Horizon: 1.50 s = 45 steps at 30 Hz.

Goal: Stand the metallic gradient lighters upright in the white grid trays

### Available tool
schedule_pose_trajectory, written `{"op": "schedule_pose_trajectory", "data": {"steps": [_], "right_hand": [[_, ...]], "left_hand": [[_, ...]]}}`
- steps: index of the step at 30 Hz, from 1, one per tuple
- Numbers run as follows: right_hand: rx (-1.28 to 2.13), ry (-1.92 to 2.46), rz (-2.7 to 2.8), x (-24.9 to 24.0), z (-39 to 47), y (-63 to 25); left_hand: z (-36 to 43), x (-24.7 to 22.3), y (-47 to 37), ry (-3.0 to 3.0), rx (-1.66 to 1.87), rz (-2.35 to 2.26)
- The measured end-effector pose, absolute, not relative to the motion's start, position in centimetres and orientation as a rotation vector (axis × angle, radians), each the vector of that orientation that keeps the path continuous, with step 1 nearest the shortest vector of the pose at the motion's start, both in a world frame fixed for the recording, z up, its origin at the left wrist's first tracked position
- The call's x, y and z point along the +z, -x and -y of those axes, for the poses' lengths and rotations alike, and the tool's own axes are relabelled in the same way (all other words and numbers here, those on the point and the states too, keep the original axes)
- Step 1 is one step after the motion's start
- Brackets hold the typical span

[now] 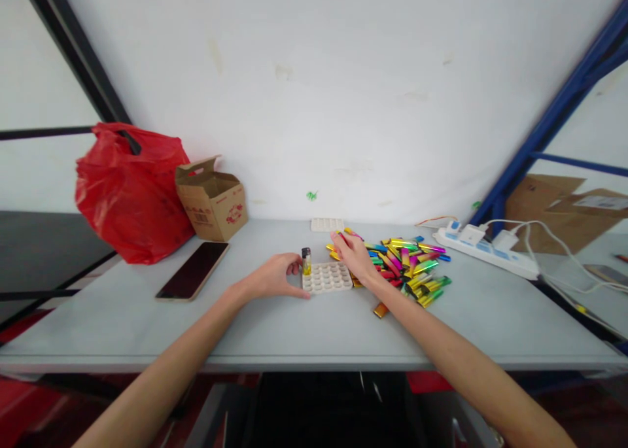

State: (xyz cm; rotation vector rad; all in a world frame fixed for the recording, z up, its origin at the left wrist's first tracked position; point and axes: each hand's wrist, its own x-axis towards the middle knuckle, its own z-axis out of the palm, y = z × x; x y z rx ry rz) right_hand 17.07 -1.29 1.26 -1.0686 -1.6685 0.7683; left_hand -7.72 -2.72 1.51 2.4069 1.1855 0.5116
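A pale tray (328,278) with rows of round holes lies flat on the table. One lighter (307,262) with a black top and a yellow body stands upright at its back left corner. My left hand (277,275) is at the tray's left edge, thumb and fingers apart, the thumb by the front corner and the fingertips close to the standing lighter. Behind the tray's right side, my right hand (356,257) is pinched on a lighter, mostly hidden by the fingers. A heap of shiny multicoloured lighters (407,265) spreads to the right of the tray, partly behind my right forearm.
A second pale tray (327,224) lies near the wall. To the left are a phone (193,271), an open cardboard box (210,199) and a red plastic bag (135,193). A white power strip (488,248) with plugs and cables sits on the right, beside a blue metal frame (554,108).
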Motion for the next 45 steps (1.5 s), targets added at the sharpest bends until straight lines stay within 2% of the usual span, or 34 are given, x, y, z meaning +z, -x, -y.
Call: {"op": "schedule_pose_trajectory", "data": {"steps": [5, 10, 16, 21, 28, 35, 45], "right_hand": [[0.494, 1.173, 1.713, 0.8, 1.3, -16.8], [0.430, 1.128, 1.773, 0.9, 1.6, -16.9], [0.549, 1.000, 1.970, 1.7, 2.9, -16.7], [0.314, 0.964, 2.188, 2.5, 3.9, -16.5], [0.492, 1.035, 2.238, 1.5, 4.0, -15.9], [-0.006, 1.163, 2.491, 1.7, 3.9, -15.1], [-0.100, 1.096, 2.571, 1.5, 4.0, -14.5]], "left_hand": [[2.6, 1.4, 7.7, -2.408, 0.523, -1.186], [2.8, 1.6, 7.7, -2.421, 0.499, -1.207], [2.9, 1.6, 7.6, -2.426, 0.499, -1.200], [2.8, 1.5, 7.7, -2.438, 0.507, -1.202], [2.9, 1.8, 7.6, -2.434, 0.490, -1.197], [2.9, 1.8, 7.5, -2.431, 0.484, -1.194], [3.0, 1.9, 7.6, -2.418, 0.525, -1.149]]}}
